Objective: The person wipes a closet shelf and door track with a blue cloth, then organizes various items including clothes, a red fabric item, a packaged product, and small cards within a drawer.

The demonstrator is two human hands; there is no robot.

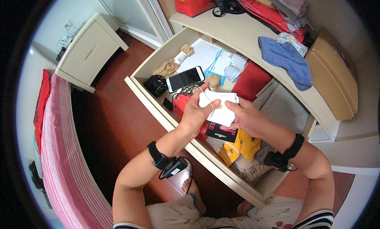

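Observation:
Both hands hold a deck of white playing cards (222, 114) above an open drawer (166, 123). My left hand (196, 111) grips the deck's left side, thumb on the top card. A thin pale band, apparently a rubber band (207, 95), runs from the left fingers across the cards. My right hand (248, 117) pinches the right edge, thumb on top and fingers beneath. Below the deck lies a black packet (221, 133) with red print. Close by are yellow patterned fabric (240, 147), a red cloth item (252, 80) and a smartphone (185, 79) with a dark screen.
Tan stockings (167, 68), a black bundle (156, 85), dark cables (190, 89) and papers (222, 61) lie in the drawer. A blue towel (285, 58) hangs over the cabinet ledge beside a cardboard box (332, 77). At left stand a cream nightstand (89, 51) and a pink-striped bed (59, 140).

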